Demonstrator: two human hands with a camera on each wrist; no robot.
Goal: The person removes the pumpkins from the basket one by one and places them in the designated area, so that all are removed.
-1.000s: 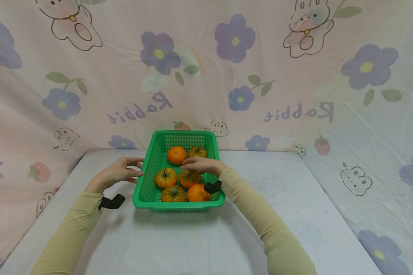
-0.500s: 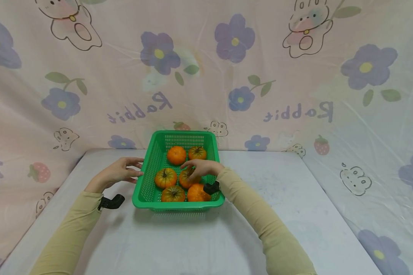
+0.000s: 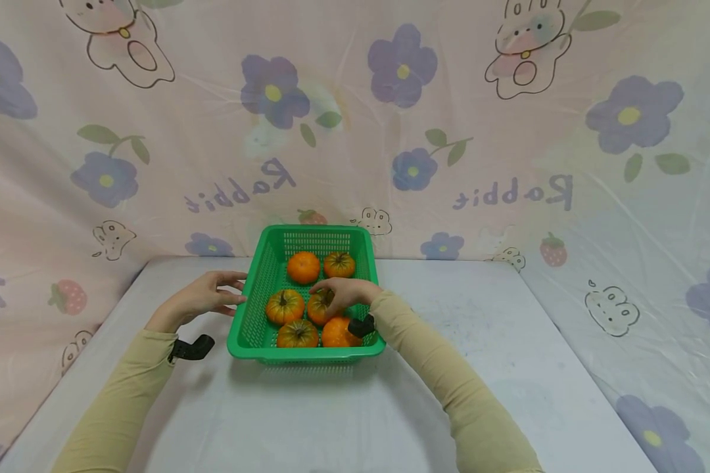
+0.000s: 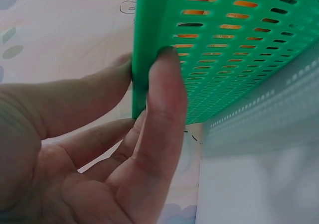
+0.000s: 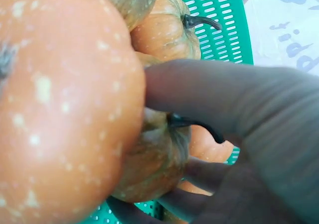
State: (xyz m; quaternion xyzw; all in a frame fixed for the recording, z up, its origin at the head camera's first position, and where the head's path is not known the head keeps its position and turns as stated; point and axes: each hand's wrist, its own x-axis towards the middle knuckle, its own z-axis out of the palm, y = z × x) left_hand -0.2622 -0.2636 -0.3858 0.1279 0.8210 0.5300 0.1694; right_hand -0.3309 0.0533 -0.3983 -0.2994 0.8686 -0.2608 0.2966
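A green plastic basket (image 3: 319, 353) with slotted walls holds several small pumpkins. At its left rim is my left hand (image 3: 198, 299); the left wrist view shows thumb and fingers (image 4: 164, 109) pinching the rim from both sides. My right hand (image 3: 348, 291) reaches inside and grips an orange-green pumpkin (image 3: 317, 309) in the middle. In the right wrist view, the thumb lies on one side of this pumpkin (image 5: 154, 157) and the fingers curl round the other, its dark stem between them. A speckled orange pumpkin (image 5: 60, 109) fills the foreground there.
Two pumpkins sit at the basket's back, an orange one (image 3: 304, 268) and a striped one (image 3: 340, 265). Beside the gripped pumpkin lie a striped pumpkin (image 3: 284, 307) and another (image 3: 298, 334) nearer the front. The white table (image 3: 479, 341) meets a patterned cloth (image 3: 343, 131) behind.
My right hand has lowered slightly onto the middle pumpkin, and its thumb has come round the near side. The left hand and the basket have stayed in place.
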